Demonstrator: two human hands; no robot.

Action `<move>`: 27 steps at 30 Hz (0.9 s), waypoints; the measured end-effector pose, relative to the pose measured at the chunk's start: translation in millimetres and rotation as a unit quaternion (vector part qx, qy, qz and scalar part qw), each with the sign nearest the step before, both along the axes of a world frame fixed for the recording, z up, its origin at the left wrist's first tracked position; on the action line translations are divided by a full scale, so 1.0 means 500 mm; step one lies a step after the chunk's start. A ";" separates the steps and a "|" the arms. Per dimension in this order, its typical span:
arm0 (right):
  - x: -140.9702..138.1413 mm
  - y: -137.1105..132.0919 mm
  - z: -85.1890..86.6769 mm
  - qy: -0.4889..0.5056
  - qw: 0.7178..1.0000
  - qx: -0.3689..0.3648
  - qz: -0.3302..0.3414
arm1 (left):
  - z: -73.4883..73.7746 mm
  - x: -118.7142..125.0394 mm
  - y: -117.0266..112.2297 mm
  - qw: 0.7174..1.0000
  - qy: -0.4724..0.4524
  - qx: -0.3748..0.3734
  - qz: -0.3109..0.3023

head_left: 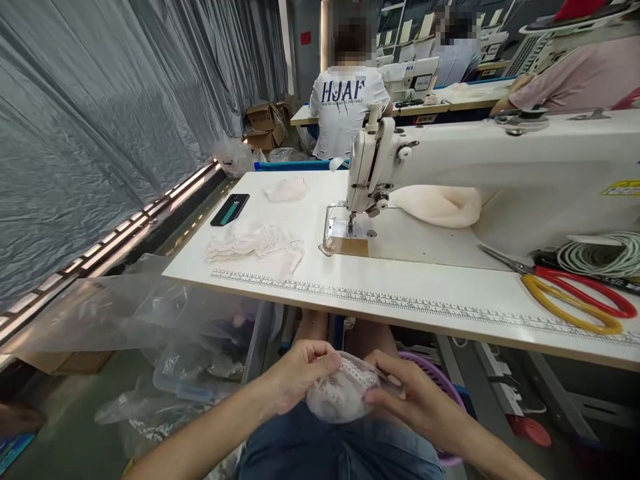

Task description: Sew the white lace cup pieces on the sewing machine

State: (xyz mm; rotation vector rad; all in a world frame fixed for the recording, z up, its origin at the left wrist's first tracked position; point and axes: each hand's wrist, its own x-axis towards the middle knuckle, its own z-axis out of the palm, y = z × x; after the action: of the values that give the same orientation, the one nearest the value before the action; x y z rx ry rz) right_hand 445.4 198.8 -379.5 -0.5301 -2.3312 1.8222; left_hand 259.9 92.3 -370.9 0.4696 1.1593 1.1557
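Over my lap, a small piece of pale lace-trimmed fabric (pixel 340 397) is stretched between both hands, below the table's front edge. My left hand (pixel 305 375) pinches its upper left side between thumb and fingers. On the other side, my right hand (pixel 407 393) grips the right edge, thumb below and fingers above. The cloth looks sheer and rounded, with a lace band across its upper part. On the white table (pixel 280 300) lies a pile of similar lace pieces (pixel 255 247), and behind it a single flat piece (pixel 287 191).
A white sewing machine (pixel 450 150) spans the table's right side, with a pale padded cup (pixel 440 205) behind its needle. Scissors (pixel 575 300) and coiled cord (pixel 600 257) lie at right, a phone (pixel 230 210) at left. Plastic bags (pixel 150 307) hang at lower left. Other people sit ahead.
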 end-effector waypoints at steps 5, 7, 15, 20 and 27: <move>-0.003 0.016 -0.017 -0.007 0.994 -0.100 0.045 | -0.014 -0.019 -0.009 0.999 0.001 0.016 -0.030; 0.000 0.025 -0.020 -0.009 0.988 -0.137 0.070 | -0.020 -0.025 -0.010 0.998 -0.012 0.007 -0.057; -0.012 0.034 -0.017 -0.005 0.973 -0.207 0.100 | -0.034 -0.031 0.006 0.995 -0.049 -0.032 -0.085; -0.019 0.047 -0.016 -0.007 0.970 -0.215 0.116 | -0.031 -0.035 0.013 0.995 -0.052 -0.048 -0.076; -0.013 0.064 -0.028 -0.018 0.962 -0.239 0.135 | -0.035 -0.033 0.017 0.991 -0.064 -0.054 -0.102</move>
State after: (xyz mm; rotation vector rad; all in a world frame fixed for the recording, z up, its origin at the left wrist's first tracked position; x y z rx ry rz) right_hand 438.8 230.8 -393.5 -0.3028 -2.0588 2.5444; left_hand 243.6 101.0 -388.4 0.4139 1.0309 0.9273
